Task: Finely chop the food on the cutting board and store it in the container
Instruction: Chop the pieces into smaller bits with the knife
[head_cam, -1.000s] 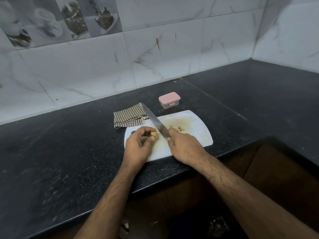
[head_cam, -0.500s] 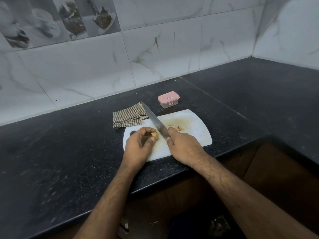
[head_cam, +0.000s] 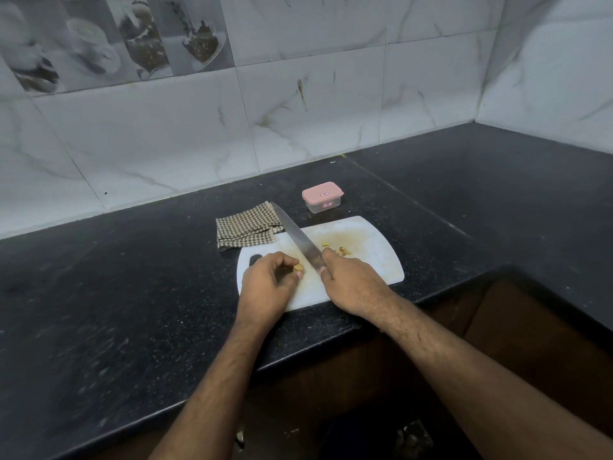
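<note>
A white cutting board [head_cam: 371,260] lies on the black counter near its front edge. My left hand [head_cam: 265,283] pinches a small yellowish piece of food [head_cam: 298,268] on the board's left half. My right hand [head_cam: 351,280] grips the handle of a large knife [head_cam: 298,237]; its blade slants up and to the left, just right of the held piece. A few chopped bits [head_cam: 344,250] lie on the board beyond my right hand. A small clear container with a pink lid [head_cam: 322,201], closed, stands behind the board.
A folded checked cloth [head_cam: 247,229] lies at the board's back left corner, under the knife tip. The black counter [head_cam: 132,293] runs left and wraps round to the right along a tiled wall. A dark gap opens below the counter's front edge.
Both hands stay in place on the board. The knife blade sits slightly closer to the held piece; the view has shifted a little.
</note>
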A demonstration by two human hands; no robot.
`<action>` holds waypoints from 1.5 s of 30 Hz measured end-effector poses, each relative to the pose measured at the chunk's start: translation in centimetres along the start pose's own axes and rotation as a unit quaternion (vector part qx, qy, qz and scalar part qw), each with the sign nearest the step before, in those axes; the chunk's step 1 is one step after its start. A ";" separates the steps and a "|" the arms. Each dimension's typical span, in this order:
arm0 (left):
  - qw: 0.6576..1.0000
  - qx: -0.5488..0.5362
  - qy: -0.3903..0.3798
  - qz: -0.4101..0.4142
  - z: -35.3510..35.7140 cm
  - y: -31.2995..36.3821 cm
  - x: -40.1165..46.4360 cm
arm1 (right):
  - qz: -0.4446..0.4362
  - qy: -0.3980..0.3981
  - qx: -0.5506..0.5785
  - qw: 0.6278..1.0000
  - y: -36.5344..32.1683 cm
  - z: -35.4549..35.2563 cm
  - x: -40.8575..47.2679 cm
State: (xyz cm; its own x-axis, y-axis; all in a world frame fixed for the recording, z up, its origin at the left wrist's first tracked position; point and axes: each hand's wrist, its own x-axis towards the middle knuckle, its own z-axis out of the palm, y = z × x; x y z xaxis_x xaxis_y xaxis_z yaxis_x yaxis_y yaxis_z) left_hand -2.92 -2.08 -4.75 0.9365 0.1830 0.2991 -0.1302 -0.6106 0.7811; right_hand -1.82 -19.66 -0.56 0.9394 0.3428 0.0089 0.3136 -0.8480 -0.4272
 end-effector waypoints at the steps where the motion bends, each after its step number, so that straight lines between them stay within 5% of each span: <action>1: 1.000 0.001 -0.004 0.001 -0.1 0.1 -0.1 | 0.002 -0.004 -0.001 1.000 0.0 -0.1 0.0; 18: 0.999 -0.041 -0.002 -0.001 -0.3 0.1 -0.3 | 0.059 -0.015 0.031 0.998 -2.2 -1.4 -1.4; 30: 0.991 0.131 -0.007 0.022 0.0 0.6 0.0 | 0.050 -0.017 -0.011 0.999 -2.0 -1.5 -2.5; 45: 0.986 0.150 0.024 0.062 0.2 1.3 -0.7 | 0.032 -0.005 -0.017 0.999 -2.5 -0.8 -2.5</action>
State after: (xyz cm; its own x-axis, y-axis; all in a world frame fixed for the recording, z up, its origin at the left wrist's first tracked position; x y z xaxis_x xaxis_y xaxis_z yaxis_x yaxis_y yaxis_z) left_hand -3.69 -3.20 -4.04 0.9023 0.1234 0.4131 -0.1341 -0.8302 0.5410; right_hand -4.87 -18.73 1.25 0.9562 0.2914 -0.0273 0.2575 -0.8820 -0.3948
